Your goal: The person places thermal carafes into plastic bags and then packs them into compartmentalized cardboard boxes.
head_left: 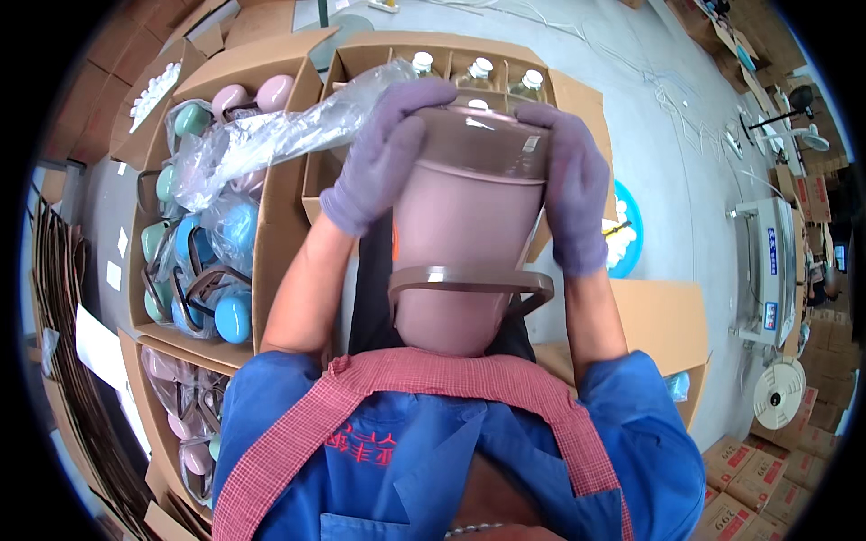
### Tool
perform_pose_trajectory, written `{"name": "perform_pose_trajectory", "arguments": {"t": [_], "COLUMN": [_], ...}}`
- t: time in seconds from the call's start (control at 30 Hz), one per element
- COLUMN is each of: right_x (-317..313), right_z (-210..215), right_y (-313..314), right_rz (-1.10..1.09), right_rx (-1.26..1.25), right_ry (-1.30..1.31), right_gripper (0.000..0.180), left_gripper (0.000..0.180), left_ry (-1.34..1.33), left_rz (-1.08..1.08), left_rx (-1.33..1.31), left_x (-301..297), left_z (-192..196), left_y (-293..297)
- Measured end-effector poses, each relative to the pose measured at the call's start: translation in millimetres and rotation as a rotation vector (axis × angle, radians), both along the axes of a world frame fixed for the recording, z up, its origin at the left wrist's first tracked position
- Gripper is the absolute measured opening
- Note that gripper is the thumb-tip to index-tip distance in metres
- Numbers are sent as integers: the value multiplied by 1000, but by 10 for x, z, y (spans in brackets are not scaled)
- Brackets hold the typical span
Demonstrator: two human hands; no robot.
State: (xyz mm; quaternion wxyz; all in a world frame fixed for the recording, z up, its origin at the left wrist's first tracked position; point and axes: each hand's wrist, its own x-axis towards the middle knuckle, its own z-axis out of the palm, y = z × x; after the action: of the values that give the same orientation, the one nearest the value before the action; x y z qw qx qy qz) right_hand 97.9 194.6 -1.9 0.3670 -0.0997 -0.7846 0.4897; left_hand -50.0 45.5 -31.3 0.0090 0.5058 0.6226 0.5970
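A large dusty-pink jug [469, 216] with a brown collar and a brown loop handle [460, 279] is in front of my chest, its narrower end against my apron. My left hand [383, 149], in a purple knit glove, grips the collar from the left. On the collar's other side my right hand [577, 185], gloved the same, presses its fingers over the rim. Clear plastic film [280, 140] stretches from beside my left hand across to a carton [284, 216] of pastel jugs. Just beyond the collar, an open divided carton [451, 41] holds several white-capped bottles [478, 72].
At lower left, another carton [144, 361] contains more wrapped jugs. Flattened cardboard [68, 316] leans along the far left. A blue basin [631, 230] with white pieces sits right of me. Farther right are a platform scale [771, 261], a white reel [778, 394] and stacked cartons [740, 478].
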Motion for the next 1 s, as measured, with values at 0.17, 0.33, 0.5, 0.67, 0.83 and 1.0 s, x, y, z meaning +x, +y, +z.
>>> {"name": "perform_pose_trajectory", "arguments": {"t": [0.17, 0.33, 0.5, 0.67, 0.83, 1.0], "right_x": [57, 37, -189, 304, 407, 221], "right_z": [101, -648, -663, 9, -133, -260], "right_y": [-143, 304, 355, -62, 17, 100], "right_rz": [44, 314, 285, 82, 73, 300], "right_rx": [297, -344, -543, 307, 395, -484], "right_ry": [106, 279, 206, 138, 94, 339], "right_gripper": [29, 37, 36, 57, 65, 62], "left_gripper": [55, 47, 37, 71, 60, 52], "left_ry": [-1164, -1377, -277, 214, 189, -617], "left_rz": [-831, -518, -82, -111, -71, -339], "left_rx": [157, 303, 10, 69, 6, 322], "left_x": [-318, 103, 68, 215, 304, 78], "left_z": [-462, -571, -138, 186, 147, -60], "left_y": [330, 284, -48, -226, -266, 80]}}
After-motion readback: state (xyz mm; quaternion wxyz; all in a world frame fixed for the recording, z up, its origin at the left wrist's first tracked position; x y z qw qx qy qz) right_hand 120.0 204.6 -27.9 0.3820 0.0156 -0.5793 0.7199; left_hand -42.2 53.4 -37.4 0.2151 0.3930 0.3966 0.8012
